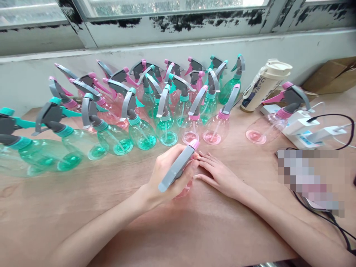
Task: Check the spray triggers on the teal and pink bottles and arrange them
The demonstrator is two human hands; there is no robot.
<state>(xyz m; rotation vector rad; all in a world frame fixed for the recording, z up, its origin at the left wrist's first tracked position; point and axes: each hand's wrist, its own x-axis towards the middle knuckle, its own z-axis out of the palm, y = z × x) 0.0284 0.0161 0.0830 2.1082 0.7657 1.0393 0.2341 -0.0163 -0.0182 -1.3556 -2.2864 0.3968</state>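
My left hand [160, 178] is wrapped around a spray bottle [178, 168] with a grey sprayer head and a pink nozzle tip. The hand hides most of its neck and body; a bit of clear pink plastic shows below the fingers. Flat on the wooden table [222, 233], my right hand [219, 174] has its fingers stretched out, with the tips close beside that bottle. Whether they touch it I cannot tell. Just beyond my hands stand two pink spray bottles, the nearer to my right hand being a pink bottle [215, 129] with a grey head.
Several green spray bottles [143, 133] and pink ones fill the back and left. At the right, another pink spray bottle [264, 128] stands near a white power strip [302, 135] with chargers and cables. Behind are a cream tumbler [264, 87] and a brown paper bag [330, 76].
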